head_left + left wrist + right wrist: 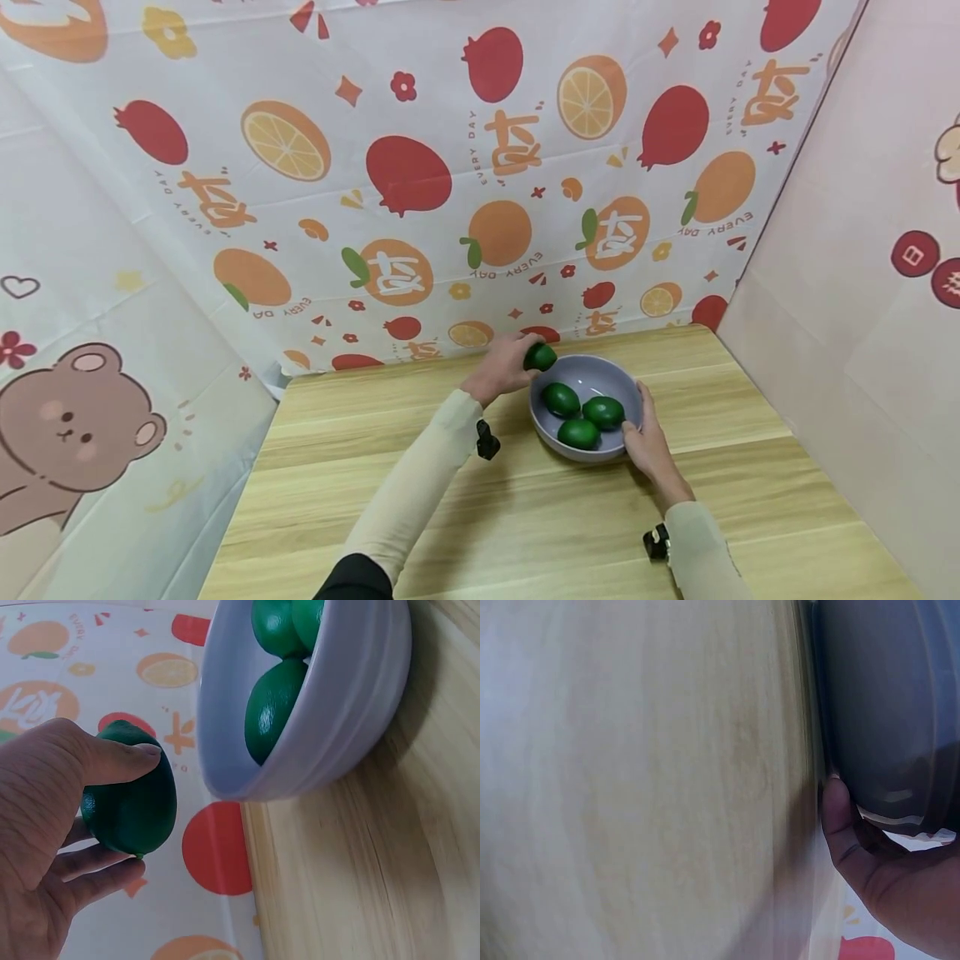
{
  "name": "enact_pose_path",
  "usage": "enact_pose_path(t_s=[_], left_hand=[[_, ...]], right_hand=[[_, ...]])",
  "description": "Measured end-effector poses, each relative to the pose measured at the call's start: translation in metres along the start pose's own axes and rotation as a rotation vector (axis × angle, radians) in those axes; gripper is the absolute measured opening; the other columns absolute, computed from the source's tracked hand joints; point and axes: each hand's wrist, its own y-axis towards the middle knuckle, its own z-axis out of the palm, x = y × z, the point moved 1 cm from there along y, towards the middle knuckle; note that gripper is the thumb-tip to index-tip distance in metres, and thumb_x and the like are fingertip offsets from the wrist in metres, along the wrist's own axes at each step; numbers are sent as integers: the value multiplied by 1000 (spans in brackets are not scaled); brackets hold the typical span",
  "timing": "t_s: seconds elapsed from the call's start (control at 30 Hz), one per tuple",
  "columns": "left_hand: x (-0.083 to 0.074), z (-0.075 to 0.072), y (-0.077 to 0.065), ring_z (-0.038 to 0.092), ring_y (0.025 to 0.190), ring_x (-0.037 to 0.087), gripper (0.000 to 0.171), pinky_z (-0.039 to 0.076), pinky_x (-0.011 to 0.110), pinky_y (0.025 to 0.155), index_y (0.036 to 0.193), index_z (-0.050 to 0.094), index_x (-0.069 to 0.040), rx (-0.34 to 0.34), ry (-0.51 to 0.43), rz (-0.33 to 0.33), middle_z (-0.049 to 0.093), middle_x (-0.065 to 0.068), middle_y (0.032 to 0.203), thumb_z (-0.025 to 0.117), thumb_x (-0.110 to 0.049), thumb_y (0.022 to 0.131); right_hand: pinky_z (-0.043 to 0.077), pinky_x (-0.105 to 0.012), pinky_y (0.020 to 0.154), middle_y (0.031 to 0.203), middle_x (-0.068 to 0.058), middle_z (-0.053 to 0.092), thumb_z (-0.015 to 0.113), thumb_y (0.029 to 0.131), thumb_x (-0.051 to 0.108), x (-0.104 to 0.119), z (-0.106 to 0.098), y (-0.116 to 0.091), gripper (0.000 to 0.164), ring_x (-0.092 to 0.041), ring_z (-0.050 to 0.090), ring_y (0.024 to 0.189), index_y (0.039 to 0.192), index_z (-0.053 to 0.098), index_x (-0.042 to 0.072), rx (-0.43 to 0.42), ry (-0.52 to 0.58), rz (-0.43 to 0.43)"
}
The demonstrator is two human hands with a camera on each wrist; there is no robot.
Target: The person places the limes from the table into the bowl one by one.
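A greyish-purple bowl (603,375) stands on the wooden table with three green limes (578,433) lying in it. Just off the bowl's far left rim, my left hand (504,368) holds another green lime (131,799), its thumb across the upper side and its fingers partly hidden behind. That lime is raised and apart from the bowl. My right hand (648,440) grips the bowl's right side, thumb near the front rim and fingers along the outside. In the right wrist view, the bowl's outer wall (885,712) shows beside that hand, and some fingers are hidden.
The wooden tabletop (360,450) runs around the bowl. A fruit-printed cloth (420,217) hangs along its back edge. Side cloths rise at left, with a bear print (82,425), and at right. Small black devices (487,440) sit on both wrists.
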Motion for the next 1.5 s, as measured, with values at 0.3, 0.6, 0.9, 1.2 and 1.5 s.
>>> enact_pose_path(t_s=[0.3,0.6,0.9,1.2,1.5], left_hand=[[-12,9,7,60,113,27,56,52,44,100,141,56,-17,-1,-8,32,64,10,130,78,-25,90],[-21,23,16,59,117,22,56,51,41,103,142,55,-20,2,8,34,62,6,136,77,-28,91],[-33,32,21,60,111,21,56,52,37,99,142,55,-18,13,15,58,65,6,129,76,-29,91],[-39,42,29,60,110,20,55,52,36,97,141,54,-18,26,-18,67,65,5,128,75,-29,92],[-45,51,34,62,114,19,54,53,36,99,143,54,-17,28,-5,109,63,4,135,73,-30,94]], right_hand=[[12,-64,124,173,-5,-6,37,101,5,-4,0,0,80,-39,1,159,164,-7,29,-13,-2,-14],[11,-64,125,173,-6,-5,37,101,5,-5,1,-3,80,-39,1,159,164,-7,27,-17,0,-16],[11,-64,125,173,-7,-5,37,101,6,-6,1,-3,80,-38,0,159,164,-7,28,-18,13,-14],[12,-63,125,173,-8,-4,37,102,7,-7,1,-3,79,-38,2,159,164,-6,28,-25,11,-21],[12,-61,126,173,-8,-2,38,103,8,-6,1,-4,77,-37,3,159,164,-6,28,-30,17,-30]])
